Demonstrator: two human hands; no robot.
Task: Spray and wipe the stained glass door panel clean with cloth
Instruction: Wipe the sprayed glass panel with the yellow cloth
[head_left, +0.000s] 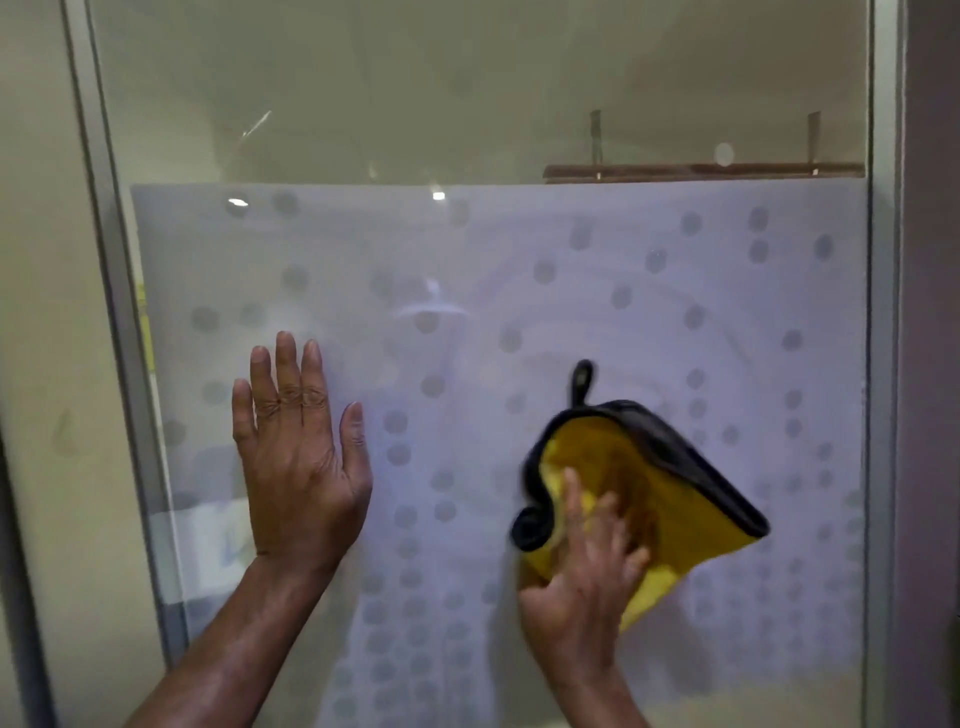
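The glass door panel (519, 249) fills the view, frosted with a pattern of grey dots below a clear top band. A yellow cloth with a black edge (670, 499) lies flat against the glass at the lower right. My right hand (582, 582) presses it to the panel with spread fingers. My left hand (298, 462) rests flat on the glass at the left, fingers straight and pointing up, holding nothing. No spray bottle is in view.
A grey metal frame (117, 291) borders the panel on the left and another frame strip (883, 312) on the right. A shower head (431, 306) and a wooden shelf (701, 170) show faintly behind the glass.
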